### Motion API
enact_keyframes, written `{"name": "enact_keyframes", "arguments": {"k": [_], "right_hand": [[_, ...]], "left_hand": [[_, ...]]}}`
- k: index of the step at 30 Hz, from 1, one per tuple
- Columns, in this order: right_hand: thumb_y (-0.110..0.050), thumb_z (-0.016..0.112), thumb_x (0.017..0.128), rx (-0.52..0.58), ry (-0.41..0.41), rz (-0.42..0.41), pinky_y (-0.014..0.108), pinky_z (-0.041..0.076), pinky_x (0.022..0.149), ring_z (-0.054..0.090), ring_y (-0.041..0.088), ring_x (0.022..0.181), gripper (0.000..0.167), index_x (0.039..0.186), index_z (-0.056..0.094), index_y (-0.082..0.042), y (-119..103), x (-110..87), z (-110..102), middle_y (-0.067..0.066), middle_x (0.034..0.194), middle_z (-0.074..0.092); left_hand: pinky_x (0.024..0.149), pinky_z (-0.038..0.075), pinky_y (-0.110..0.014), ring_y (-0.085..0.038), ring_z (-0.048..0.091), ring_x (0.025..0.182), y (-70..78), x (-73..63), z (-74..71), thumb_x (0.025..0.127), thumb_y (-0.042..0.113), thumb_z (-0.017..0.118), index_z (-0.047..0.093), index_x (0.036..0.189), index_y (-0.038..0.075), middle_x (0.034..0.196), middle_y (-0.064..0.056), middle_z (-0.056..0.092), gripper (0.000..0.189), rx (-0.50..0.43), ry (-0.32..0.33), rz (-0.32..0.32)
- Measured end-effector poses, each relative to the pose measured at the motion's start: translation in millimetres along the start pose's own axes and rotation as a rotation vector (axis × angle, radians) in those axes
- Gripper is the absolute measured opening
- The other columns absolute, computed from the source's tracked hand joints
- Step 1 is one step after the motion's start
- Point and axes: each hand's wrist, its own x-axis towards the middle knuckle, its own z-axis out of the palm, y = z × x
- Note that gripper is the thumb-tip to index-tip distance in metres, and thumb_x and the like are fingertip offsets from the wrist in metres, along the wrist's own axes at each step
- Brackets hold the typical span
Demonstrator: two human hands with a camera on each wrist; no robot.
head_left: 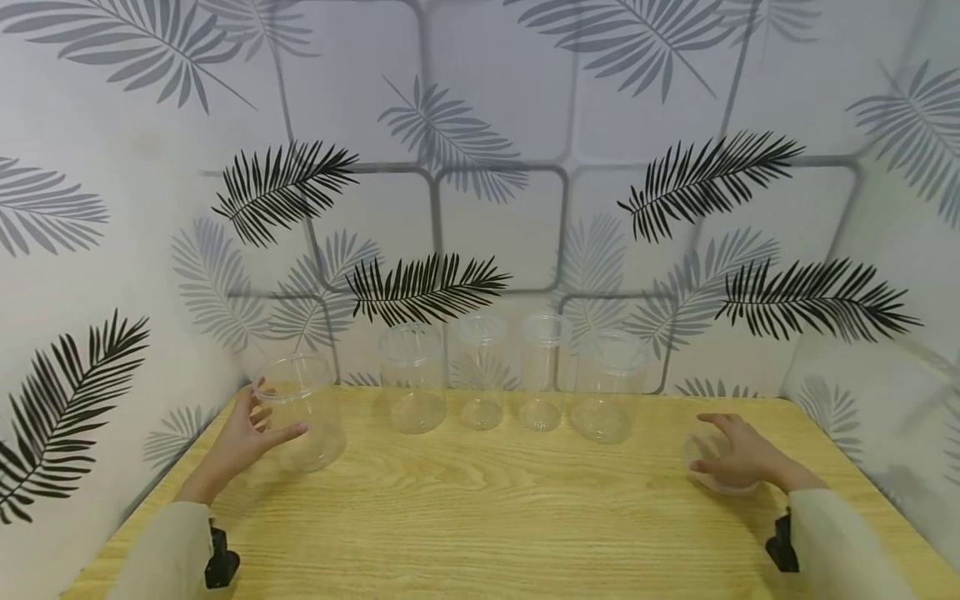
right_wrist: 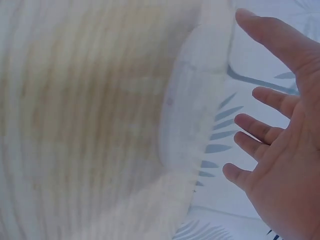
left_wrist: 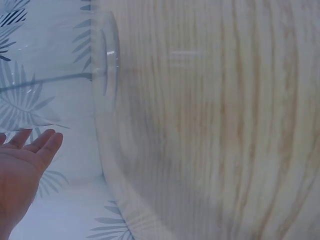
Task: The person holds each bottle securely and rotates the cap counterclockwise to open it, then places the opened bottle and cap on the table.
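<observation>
On the left of the table, a clear, lidless-looking jar [head_left: 318, 417] stands upright. My left hand [head_left: 243, 437] is beside its near left side, with thumb and fingers spread apart and the thumb overlapping the jar in the head view. The left wrist view has the fingers of that hand [left_wrist: 22, 170] nearly straight, close to the clear wall. At the right, a clear round lid [head_left: 731, 483] lies flat on the wood. Over it hovers my right hand [head_left: 738, 454], its fingers apart; the right wrist view shows the palm [right_wrist: 285, 175] with nothing in it.
Along the back of the wooden table [head_left: 480, 517] stand a wide clear jar [head_left: 415, 387], a narrow one [head_left: 481, 383], another narrow one [head_left: 542, 383] and another wide one [head_left: 606, 396], all with lids. Leaf-patterned walls [head_left: 495, 108] enclose the back and sides.
</observation>
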Motion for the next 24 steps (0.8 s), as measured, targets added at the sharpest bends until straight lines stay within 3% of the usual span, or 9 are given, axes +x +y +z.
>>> {"name": "enact_keyframes", "arguments": {"k": [6, 14, 24], "right_hand": [[-0.034, 0.070, 0.079, 0.089, 0.012, 0.002, 0.068, 0.033, 0.086, 0.029, 0.057, 0.118, 0.081, 0.134, 0.030, 0.011, -11, 3.1, -19, 0.039, 0.134, 0.028], [-0.035, 0.067, 0.081, 0.083, 0.075, -0.015, 0.069, 0.033, 0.085, 0.030, 0.054, 0.118, 0.081, 0.138, 0.026, 0.006, -34, 6.3, -46, 0.036, 0.137, 0.024], [-0.033, 0.067, 0.082, 0.072, 0.181, -0.079, 0.068, 0.030, 0.088, 0.028, 0.052, 0.122, 0.079, 0.140, 0.026, 0.001, -69, 13.5, -76, 0.032, 0.139, 0.025]], "left_hand": [[0.098, 0.024, -0.068, -0.057, 0.015, 0.128, 7.8, 0.2, -9.6, 0.082, 0.023, 0.068, -0.010, 0.145, 0.008, 0.147, -0.031, 0.005, 0.102, 0.043, 0.026, 0.065], [0.099, 0.023, -0.067, -0.056, 0.014, 0.129, 24.6, -0.7, -16.7, 0.080, 0.028, 0.071, -0.009, 0.146, 0.006, 0.148, -0.031, 0.003, 0.105, 0.134, 0.058, 0.088], [0.094, 0.028, -0.068, -0.057, 0.023, 0.125, 48.8, -0.5, -23.0, 0.078, 0.033, 0.072, 0.000, 0.147, 0.008, 0.148, -0.027, 0.014, 0.103, 0.243, 0.126, 0.149]]}}
